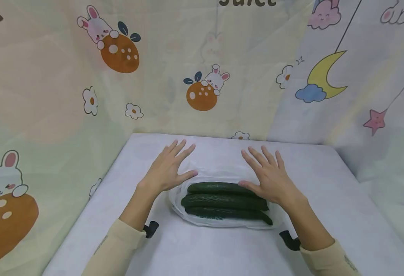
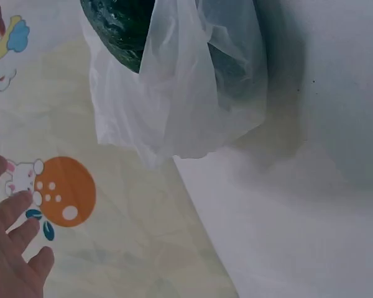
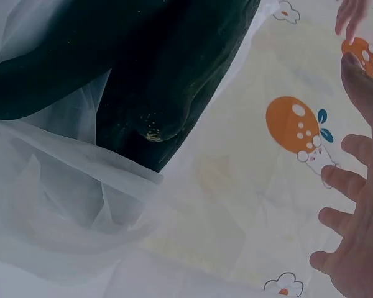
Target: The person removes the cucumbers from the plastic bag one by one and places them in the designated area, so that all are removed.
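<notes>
Three dark green cucumbers [image 1: 224, 201] lie side by side in a white translucent plastic bag [image 1: 195, 220] on the table. The bag's edge is folded down around them. My left hand [image 1: 169, 168] is spread beside the bag's upper left, fingers apart and holding nothing. Over the right end of the cucumbers, my right hand [image 1: 269, 176] is spread too, its thumb overlapping the top cucumber in the head view. In the right wrist view the cucumber ends [image 3: 155, 118] show close up inside the bag. The left wrist view shows one cucumber tip [image 2: 121, 34] against the bag's side [image 2: 174, 118].
The white tabletop [image 1: 202, 253] reaches back to a printed cloth backdrop [image 1: 160, 76] with rabbits, oranges and a moon. Dark straps [image 1: 151, 229] hang at both wrists, below the cream sleeves [image 1: 119, 245].
</notes>
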A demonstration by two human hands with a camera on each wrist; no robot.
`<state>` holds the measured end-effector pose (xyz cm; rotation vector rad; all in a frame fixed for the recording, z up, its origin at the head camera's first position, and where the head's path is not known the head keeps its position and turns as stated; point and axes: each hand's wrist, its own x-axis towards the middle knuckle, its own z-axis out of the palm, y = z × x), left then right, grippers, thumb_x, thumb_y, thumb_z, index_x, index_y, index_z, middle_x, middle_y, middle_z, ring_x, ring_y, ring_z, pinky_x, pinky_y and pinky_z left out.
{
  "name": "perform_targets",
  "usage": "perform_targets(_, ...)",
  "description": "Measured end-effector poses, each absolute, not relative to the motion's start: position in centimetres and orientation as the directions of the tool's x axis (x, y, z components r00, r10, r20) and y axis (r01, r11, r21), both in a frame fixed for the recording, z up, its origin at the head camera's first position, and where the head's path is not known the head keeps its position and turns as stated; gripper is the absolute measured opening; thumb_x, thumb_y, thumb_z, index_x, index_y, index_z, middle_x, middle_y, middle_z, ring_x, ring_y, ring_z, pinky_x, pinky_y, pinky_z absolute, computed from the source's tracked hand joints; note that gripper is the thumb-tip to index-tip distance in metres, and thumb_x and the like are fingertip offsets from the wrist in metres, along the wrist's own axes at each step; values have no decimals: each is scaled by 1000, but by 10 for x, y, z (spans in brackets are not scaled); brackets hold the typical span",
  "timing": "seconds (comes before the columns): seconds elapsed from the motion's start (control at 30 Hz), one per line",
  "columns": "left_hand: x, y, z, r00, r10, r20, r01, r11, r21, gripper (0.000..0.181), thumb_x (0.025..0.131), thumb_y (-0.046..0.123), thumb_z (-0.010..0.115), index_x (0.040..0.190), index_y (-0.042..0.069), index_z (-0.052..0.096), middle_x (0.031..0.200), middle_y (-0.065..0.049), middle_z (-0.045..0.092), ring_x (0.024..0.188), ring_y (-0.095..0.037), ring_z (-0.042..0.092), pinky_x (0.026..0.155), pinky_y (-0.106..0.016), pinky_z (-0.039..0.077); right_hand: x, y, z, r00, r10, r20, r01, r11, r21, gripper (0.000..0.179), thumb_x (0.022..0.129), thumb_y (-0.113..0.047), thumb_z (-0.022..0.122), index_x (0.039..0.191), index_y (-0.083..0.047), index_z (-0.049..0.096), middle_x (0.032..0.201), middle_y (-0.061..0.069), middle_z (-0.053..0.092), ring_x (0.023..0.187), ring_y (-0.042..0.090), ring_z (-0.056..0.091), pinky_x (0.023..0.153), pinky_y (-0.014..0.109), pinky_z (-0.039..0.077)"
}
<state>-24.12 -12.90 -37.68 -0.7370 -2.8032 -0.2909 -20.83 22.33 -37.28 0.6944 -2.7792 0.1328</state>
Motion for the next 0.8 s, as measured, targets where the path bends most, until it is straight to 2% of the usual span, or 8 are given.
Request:
perform_targets(0.17,-235,-135,-382,-861,439,257,492,846,206,83,94,69,56,163,31,28,169,-6,26,157,-34,20,122,-58,22,-206,221,-374,-839,-465,284,-489,872,-15,94,89,-67,66,163,-22,28,168,12,28,154,48,16,116,75,6)
perform_targets(0.33,-229,-142,-387,-884,409,226,461,845,273,83,93,69,58,162,34,29,167,-5,31,155,-31,26,117,-59,33,-203,218,-375,-834,-476,278,-496,868,-4,95,89,-68,66,163,-21,29,168,12,28,154,47,17,116,75,7)
perform_targets(0.57,-221,-151,-395,-912,369,179,409,852,328,82,92,68,61,162,37,29,159,-7,40,144,-31,42,106,-58,46,-200,216,-379,-824,-494,279,-514,858,0,95,88,-67,67,162,-21,30,167,11,31,154,46,19,116,75,8)
perform_targets(0.8,-214,-161,-404,-924,355,145,383,825,417,87,87,72,64,160,36,33,146,-6,48,130,-28,52,102,-53,49,-197,215,-384,-815,-514,267,-535,845,-8,95,88,-67,67,163,-21,29,167,11,31,153,45,22,116,74,10)
